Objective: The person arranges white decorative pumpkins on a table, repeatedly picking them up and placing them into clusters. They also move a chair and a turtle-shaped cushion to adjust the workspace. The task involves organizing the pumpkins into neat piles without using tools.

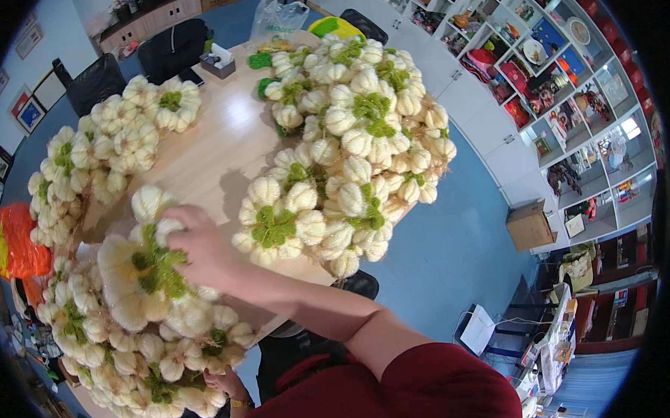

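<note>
My right hand [207, 254] reaches across to the left and grips a bunch of cream garlic-shaped ornaments [127, 275] with green knit pieces at its middle. The bunch is raised and slightly blurred above a heap of similar bunches [123, 362]. My left hand [226, 382], with a band on the wrist, is at the right edge of that heap; its fingers touch a bunch and are partly hidden. Right of my right hand stands a large heap of bunches [360, 148], with one green-centred bunch [275, 220] at its near end.
Another row of bunches [111, 137] lies along the far left of the wooden table [203, 141]. At the back are a small grey box [218, 64] and a clear plastic bag [276, 18]. Black chairs [173, 50] surround the table. A cardboard box [530, 226] sits by the shelves.
</note>
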Demonstrator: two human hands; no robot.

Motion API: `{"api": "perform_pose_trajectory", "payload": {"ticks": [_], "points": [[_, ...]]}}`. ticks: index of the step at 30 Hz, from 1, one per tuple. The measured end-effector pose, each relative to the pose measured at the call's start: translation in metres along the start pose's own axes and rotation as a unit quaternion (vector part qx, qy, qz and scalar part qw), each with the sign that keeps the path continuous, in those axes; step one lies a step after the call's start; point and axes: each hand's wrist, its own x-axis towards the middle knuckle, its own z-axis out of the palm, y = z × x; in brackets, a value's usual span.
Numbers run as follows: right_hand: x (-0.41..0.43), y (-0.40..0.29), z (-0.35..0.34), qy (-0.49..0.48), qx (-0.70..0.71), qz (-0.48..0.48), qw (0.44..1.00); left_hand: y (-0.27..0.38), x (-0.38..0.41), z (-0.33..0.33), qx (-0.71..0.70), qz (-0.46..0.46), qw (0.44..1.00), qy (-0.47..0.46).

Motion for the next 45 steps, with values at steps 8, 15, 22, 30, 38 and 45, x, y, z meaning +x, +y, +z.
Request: {"api": "perform_pose_trajectory", "payload": {"ticks": [8, 15, 22, 30, 38, 45], "points": [[-0.012, 0.036, -0.187, 0.198, -0.191, -0.037, 0.961, 0.013, 0.005, 0.000, 0.038, -0.042, 0.998, -0.004], [-0.032, 0.143, -0.263, 0.124, -0.408, 0.137, 0.894, -0.003, 0.013, -0.009, 0.044, -0.044, 0.998, 0.012], [-0.048, 0.205, -0.245, 0.100, -0.485, 0.165, 0.853, -0.020, 0.035, -0.019, 0.012, -0.114, 0.993, -0.030], [-0.028, 0.173, -0.244, 0.117, -0.439, 0.141, 0.880, -0.022, 0.042, -0.018, -0.020, -0.112, 0.985, -0.127], [-0.045, 0.127, -0.328, 0.318, -0.244, 0.114, 0.909, -0.050, 0.052, 0.004, 0.034, -0.077, 0.990, -0.109], [-0.076, 0.154, -0.366, 0.302, -0.110, 0.155, 0.934, -0.039, 0.048, 0.001, 0.119, -0.014, 0.993, 0.006]]}}
